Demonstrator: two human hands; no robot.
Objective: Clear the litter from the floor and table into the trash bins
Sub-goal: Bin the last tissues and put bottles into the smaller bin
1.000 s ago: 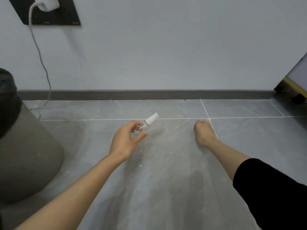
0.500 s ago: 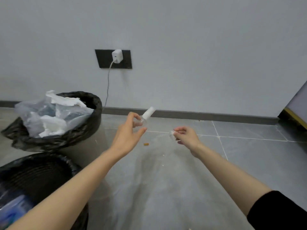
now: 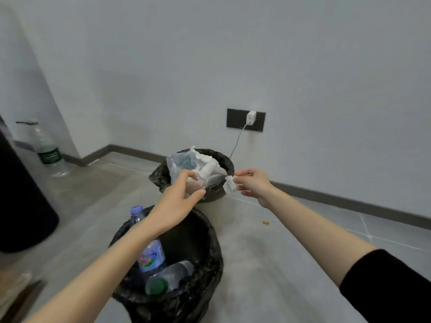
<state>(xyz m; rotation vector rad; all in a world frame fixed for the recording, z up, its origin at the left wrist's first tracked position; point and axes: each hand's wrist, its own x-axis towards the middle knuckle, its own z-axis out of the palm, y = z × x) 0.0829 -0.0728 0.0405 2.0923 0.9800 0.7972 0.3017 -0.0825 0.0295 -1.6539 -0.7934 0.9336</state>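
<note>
Close by, at the bottom, a bin with a black bag (image 3: 212,250) has plastic bottles (image 3: 171,275) in it. Over its far edge, the left hand (image 3: 177,202) curls a finger and thumb round a little clear spray bottle (image 3: 205,171) with a white top. To the right, over the floor, the right hand (image 3: 254,184) pinches a scrap of white paper (image 3: 229,185) in its fingertips. Just behind both hands stands a second bin (image 3: 228,163), stuffed with a clear bag and tissue. On the far wall, a white charger (image 3: 251,117) sits in a dark socket.
</note>
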